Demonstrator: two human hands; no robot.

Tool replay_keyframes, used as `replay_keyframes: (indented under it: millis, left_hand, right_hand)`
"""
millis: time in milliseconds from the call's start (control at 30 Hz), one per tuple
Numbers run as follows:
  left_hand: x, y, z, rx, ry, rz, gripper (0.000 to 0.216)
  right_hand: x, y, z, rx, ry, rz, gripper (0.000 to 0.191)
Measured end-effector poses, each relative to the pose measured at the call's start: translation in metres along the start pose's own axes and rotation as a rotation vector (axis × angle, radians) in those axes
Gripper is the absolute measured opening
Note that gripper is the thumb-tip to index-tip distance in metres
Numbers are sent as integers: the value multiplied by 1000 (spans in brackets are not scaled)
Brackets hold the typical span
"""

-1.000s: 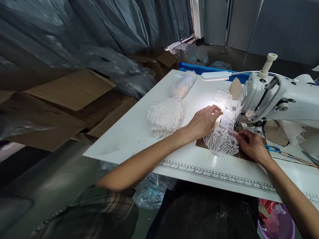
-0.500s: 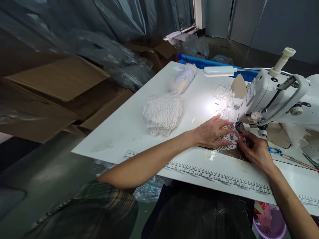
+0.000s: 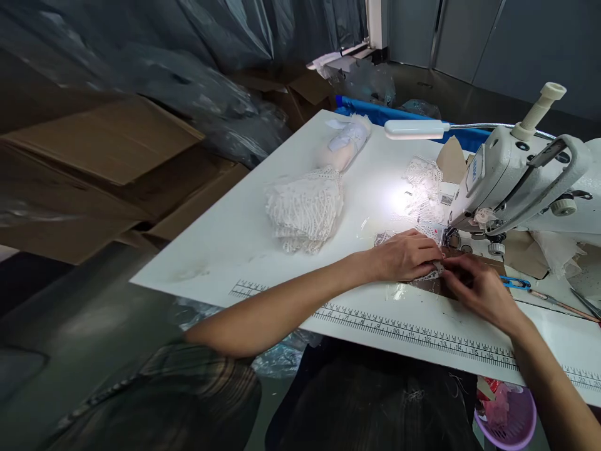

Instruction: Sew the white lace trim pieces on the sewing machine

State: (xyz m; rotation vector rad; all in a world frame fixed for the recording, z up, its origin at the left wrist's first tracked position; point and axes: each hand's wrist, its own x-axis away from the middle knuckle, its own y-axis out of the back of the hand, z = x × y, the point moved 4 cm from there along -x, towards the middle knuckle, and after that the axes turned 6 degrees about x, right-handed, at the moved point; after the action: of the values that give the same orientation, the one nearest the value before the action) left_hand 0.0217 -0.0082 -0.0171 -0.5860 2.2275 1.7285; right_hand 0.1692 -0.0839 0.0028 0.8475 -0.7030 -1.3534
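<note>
Grey panels stand beyond the sewing machine (image 3: 530, 181), which sits on a white tabletop (image 3: 220, 254). From my remote seat I see the white lace piece (image 3: 436, 271) just in front of its presser foot. My left hand (image 3: 409, 255) lies over the lace, fingers close together; my right hand (image 3: 479, 285) meets it at the edge, thumb and fingers narrow, though I cannot tell whether either hand pinches the cloth. Left of the machine I have a lace stack (image 3: 305, 210); blue snips (image 3: 515, 282) lie in front of it.
</note>
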Motion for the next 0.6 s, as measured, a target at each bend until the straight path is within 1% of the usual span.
replay_keyframes:
  millis: [67,167,300,367,433,500,600]
  left_hand:
    - [3,3,2,11,-26,-11,24]
    - [5,7,1,-6,-23,-40,28]
    - [4,9,-1,-36,3,-84,24]
    - [4,9,-1,-57,-9,-109,25]
    - [5,10,-1,-78,-28,-127,27]
    - [4,9,-1,-89,-28,-115,27]
    - [4,8,0,-87,6,-54,27]
  right_hand:
    - [-4,12,-6,-42,-6,65,33]
    - [-10,20,-16,30,-7,61,33]
    - [-12,9,-25,145,18,-23,37]
    - [-9,2,-25,200,73,-70,38]
    - [-6,-3,-23,242,150,-86,40]
    - [-3,-4,-22,275,214,-84,40]
    - [-3,-6,-21,334,249,-69,40]
